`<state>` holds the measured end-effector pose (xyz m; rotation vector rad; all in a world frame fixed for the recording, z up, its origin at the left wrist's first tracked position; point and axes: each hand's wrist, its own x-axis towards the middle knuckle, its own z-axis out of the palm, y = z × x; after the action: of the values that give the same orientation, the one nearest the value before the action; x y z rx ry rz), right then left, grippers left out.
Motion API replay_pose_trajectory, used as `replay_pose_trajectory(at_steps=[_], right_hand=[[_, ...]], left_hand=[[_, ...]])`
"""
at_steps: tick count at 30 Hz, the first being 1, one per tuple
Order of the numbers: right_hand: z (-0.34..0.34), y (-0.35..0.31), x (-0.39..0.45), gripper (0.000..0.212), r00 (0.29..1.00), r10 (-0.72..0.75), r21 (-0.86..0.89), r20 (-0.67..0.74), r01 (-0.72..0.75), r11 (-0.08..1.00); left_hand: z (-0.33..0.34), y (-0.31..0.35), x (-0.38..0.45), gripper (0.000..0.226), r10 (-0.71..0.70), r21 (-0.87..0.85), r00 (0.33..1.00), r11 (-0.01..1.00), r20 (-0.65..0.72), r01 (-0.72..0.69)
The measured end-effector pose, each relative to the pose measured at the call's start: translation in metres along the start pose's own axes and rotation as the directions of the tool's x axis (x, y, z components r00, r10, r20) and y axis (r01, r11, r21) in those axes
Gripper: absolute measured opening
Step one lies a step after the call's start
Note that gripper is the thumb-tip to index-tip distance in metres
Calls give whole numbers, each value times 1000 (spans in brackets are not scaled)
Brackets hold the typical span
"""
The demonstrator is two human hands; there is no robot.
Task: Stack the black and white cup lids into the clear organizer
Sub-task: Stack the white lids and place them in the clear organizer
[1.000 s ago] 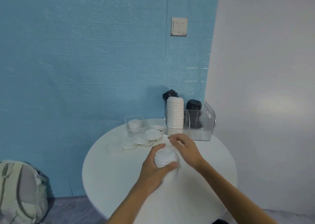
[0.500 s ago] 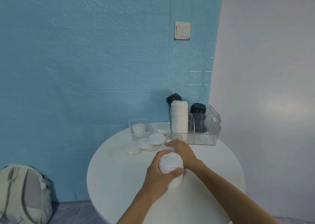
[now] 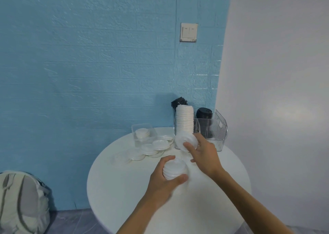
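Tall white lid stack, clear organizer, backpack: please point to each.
tall white lid stack (image 3: 184,121), head view, middle of its side
clear organizer (image 3: 218,129), head view, ribbed front wall
backpack (image 3: 21,201), head view, front panel

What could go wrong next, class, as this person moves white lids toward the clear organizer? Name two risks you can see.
1. The tall stack of white lids in the clear plastic organizer already rises above its walls; adding the white lid that the right hand holds might topple it.
2. The left hand grips a small stack of white lids by its sides; some could slip onto the round white table.
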<state>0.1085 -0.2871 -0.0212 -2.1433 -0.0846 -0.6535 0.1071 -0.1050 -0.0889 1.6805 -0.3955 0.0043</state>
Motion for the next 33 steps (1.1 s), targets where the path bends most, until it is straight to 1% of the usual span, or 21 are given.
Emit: replay_pose_trajectory(at_steps=[3,5,7,8,9,11,12,13,17,19,21,24,26,31,33], right_hand=[[-6,-21,-13,36,999,25,284,39,-35,958],[-10,-27,-18,36,996,12,351,90,-43,936],[-8,-26,-19,27,987,25,342,157,-78,937],[-5,-22,-19,21,984,25,307,176,-79,948],[-1,-18,-19,17,983,12,255,182,-59,965],[8,-9,-19,13,980,-8,92,196,-10,996],[12,-6,-20,12,977,-7,21,211,3,1000],[16,-4,-22,11,975,-1,-14,222,4,1000],[26,-1,-28,15,982,-32,66,185,20,998],[26,-1,-28,12,982,-28,79,185,14,997],[23,0,-26,7,976,-2,76,217,-15,997],[20,3,-26,15,963,51,118,263,-84,989],[20,6,-28,15,964,64,168,257,-110,980],[25,13,-35,9,972,44,199,229,-91,976],[27,17,-37,6,965,47,225,260,-107,968]], left_hand=[[0,2,-1,67,6,-24,1000,1000,-8,-7],[1,3,-1,74,17,-52,1000,998,-10,-17],[1,2,0,86,22,-81,1000,996,-11,-23],[1,2,-1,92,25,-91,1000,995,-12,-26],[2,2,0,96,28,-98,999,995,-16,-29],[2,2,-1,103,39,-91,999,995,-19,-41],[2,2,0,104,46,-82,999,996,-16,-48],[2,2,0,102,52,-73,999,996,-8,-52],[1,3,0,95,74,-36,997,997,19,-74],[0,4,0,93,82,-26,996,996,34,-81],[-1,3,0,88,66,-34,996,997,53,-65],[1,3,-2,81,32,-71,997,997,69,-27],[2,3,-2,75,29,-73,996,997,82,-23],[-1,0,-2,82,25,-67,992,998,125,-17],[0,0,-2,82,21,-74,993,997,115,-12]])
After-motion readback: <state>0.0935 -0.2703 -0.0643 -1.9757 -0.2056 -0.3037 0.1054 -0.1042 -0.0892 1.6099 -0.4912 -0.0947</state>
